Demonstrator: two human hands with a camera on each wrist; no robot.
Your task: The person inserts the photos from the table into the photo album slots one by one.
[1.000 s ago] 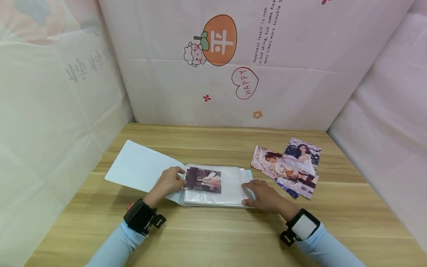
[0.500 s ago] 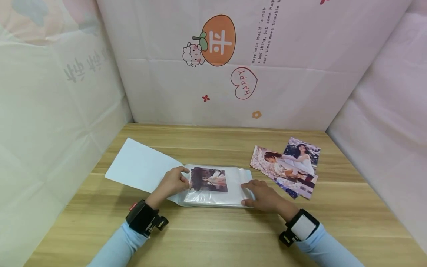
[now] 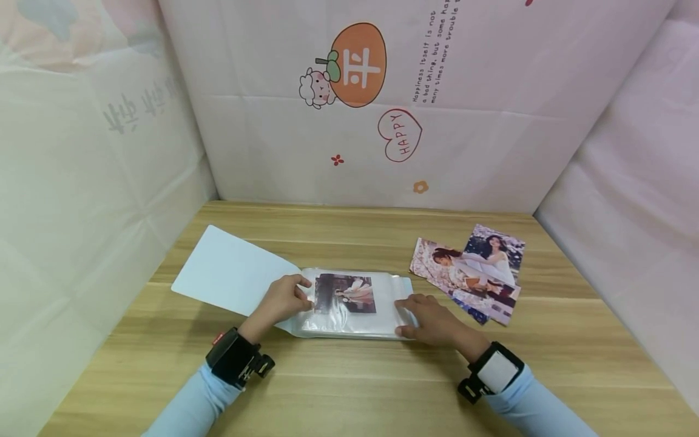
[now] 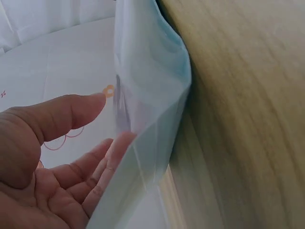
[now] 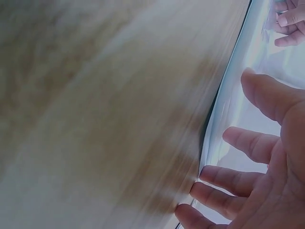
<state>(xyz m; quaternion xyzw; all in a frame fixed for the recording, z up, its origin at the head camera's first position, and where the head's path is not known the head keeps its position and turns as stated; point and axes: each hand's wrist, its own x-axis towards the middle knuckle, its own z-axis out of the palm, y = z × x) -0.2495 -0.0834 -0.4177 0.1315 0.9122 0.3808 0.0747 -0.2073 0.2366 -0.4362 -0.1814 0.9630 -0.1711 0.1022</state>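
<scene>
A photo album (image 3: 338, 328) with clear sleeves lies on the table, its pale blue cover (image 3: 235, 267) turned out to the left. On its top page is a photo print (image 3: 355, 294) of a seated figure in pale dress, seemingly within the clear sleeve. My left hand (image 3: 281, 298) touches the photo's left edge; in the left wrist view its thumb (image 4: 71, 114) stands apart from the fingers. My right hand (image 3: 434, 320) rests on the album's right end with spread fingers (image 5: 252, 143), steadying nothing between them. The left fingertips are partly hidden behind the page.
Several loose photo prints (image 3: 469, 273) lie overlapping on the wooden table (image 3: 349, 388), to the right of the album. White printed cloth (image 3: 262, 145) hangs at the back and along both sides.
The photo has slid to the right across the album page, with my left hand following behind it. The right hand has stayed at the album's right end.
</scene>
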